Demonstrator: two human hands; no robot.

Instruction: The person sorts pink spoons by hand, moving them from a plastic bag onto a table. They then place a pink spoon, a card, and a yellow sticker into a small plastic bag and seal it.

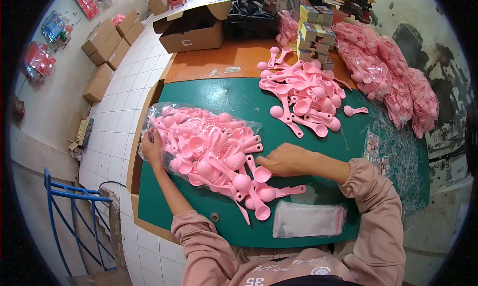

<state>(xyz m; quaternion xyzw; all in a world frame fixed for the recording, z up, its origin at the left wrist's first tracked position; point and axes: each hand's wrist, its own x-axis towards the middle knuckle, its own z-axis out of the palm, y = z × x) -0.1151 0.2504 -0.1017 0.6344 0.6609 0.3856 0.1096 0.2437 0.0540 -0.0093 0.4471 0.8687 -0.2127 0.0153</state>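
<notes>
Here, the left hand grips the clear bag of pink measuring spoons; the right, fingers curled, apparently pinches a spoon.

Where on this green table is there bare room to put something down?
Between the bagged spoons and the loose pile, plus a smaller patch between the round disc and the clear sleeves. The right side is crowded with plastic scraps.

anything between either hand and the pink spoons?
Left hand: yes, the clear bag lies between it and the bagged spoons. Right hand: nothing visible between it and the loose spoons by its fingers.
</notes>
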